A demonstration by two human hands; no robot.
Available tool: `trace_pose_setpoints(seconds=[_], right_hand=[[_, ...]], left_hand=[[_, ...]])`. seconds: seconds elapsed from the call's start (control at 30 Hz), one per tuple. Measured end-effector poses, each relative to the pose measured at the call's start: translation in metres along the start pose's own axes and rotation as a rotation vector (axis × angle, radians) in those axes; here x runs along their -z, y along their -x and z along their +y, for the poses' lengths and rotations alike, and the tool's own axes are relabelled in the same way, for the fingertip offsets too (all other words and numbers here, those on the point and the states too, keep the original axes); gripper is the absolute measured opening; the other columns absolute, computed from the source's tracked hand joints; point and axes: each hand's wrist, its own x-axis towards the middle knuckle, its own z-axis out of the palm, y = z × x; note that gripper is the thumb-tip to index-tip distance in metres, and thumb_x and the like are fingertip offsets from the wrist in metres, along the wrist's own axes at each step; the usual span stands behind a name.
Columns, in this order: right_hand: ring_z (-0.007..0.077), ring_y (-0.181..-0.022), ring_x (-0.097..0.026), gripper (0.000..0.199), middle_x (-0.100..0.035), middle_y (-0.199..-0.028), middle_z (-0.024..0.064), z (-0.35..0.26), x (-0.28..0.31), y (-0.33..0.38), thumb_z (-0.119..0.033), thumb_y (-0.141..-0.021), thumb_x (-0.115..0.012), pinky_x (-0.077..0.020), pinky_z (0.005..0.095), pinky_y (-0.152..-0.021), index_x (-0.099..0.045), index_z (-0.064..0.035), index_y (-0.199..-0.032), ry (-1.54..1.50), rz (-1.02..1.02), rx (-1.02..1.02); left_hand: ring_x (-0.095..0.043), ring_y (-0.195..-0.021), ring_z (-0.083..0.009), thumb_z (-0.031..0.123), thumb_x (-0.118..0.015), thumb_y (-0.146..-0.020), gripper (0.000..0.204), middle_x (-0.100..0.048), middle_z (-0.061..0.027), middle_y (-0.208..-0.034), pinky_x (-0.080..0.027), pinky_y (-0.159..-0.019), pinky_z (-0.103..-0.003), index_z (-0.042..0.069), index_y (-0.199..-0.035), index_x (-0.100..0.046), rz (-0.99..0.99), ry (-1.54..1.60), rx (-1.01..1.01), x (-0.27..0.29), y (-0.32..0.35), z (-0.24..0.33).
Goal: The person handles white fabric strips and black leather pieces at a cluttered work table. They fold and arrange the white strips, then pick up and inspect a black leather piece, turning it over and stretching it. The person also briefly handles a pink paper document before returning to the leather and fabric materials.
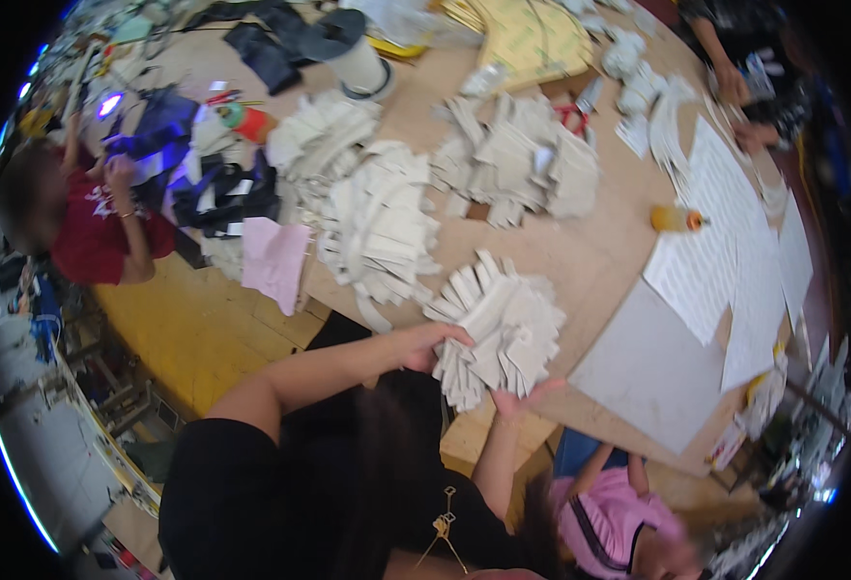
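A fanned bundle of grey cardboard strips [498, 329] lies at the near edge of the wooden table [580, 266]. My left hand [425, 346] grips its left side, fingers curled over the strips. My right hand [520, 394] holds it from beneath, fingertips spread under the lower edge. Further back on the table lie other heaps of the same strips, one heap [379, 227] close to the left edge and another heap [517, 164] in the middle.
White printed sheets [725, 261] and a grey board [652, 367] cover the right side. An orange bottle [675, 219] lies beside them. A pink sheet [275, 259], dark cloths and a white cup [360, 66] sit at left and back. Three other people surround the table.
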Motion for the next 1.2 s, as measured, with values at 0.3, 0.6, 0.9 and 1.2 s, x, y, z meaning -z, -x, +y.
trace_pose_setpoints(seconds=[0.3,0.6,0.9,1.2], right_hand=[[0.0308,-0.129,-0.039,0.09,-0.037,-0.145,0.0105,0.022,0.002,-0.022,-0.07,-0.08,-0.051,-0.0301,0.0487,-0.108,-0.03,-0.0114,-0.144,-0.297,-0.072,0.244],[0.0337,-0.13,-0.038,0.088,-0.033,-0.147,0.0129,-0.018,-0.047,0.011,-0.06,-0.081,-0.06,-0.0316,0.0513,-0.106,-0.028,-0.0098,-0.145,-0.102,-0.186,0.438],[0.0347,-0.134,-0.032,0.086,-0.029,-0.148,0.0178,0.017,-0.189,-0.031,-0.058,-0.085,-0.055,-0.0209,0.053,-0.111,-0.025,-0.0056,-0.146,0.023,-0.55,0.304],[0.0321,-0.131,-0.037,0.081,-0.037,-0.143,0.0194,0.144,-0.338,-0.135,-0.06,-0.088,-0.048,-0.0274,0.0488,-0.109,-0.029,-0.0043,-0.144,0.065,-0.664,0.067]], left_hand=[[-0.06,-0.097,-0.0173,0.027,-0.063,-0.084,0.049,-0.06,-0.0059,-0.117,-0.048,-0.083,-0.035,0.006,-0.127,-0.052,0.252,-0.658,0.033,-0.019,0.012,0.005],[-0.05,-0.116,-0.0169,0.026,-0.061,-0.088,0.051,-0.056,-0.0092,-0.127,-0.037,-0.1,-0.028,0.0,-0.131,-0.049,0.0,-0.934,-0.154,-0.081,0.045,-0.013],[-0.045,-0.119,-0.0205,0.034,-0.067,-0.085,0.072,-0.047,-0.0144,-0.133,-0.036,-0.101,-0.031,-0.002,-0.138,-0.033,-0.249,-0.995,-0.782,-0.121,0.149,0.023],[-0.046,-0.12,-0.0173,0.041,-0.068,-0.082,0.091,-0.032,-0.0085,-0.143,-0.048,-0.086,-0.028,0.014,-0.148,-0.012,-0.288,-0.252,-0.998,-0.048,0.304,0.082]])
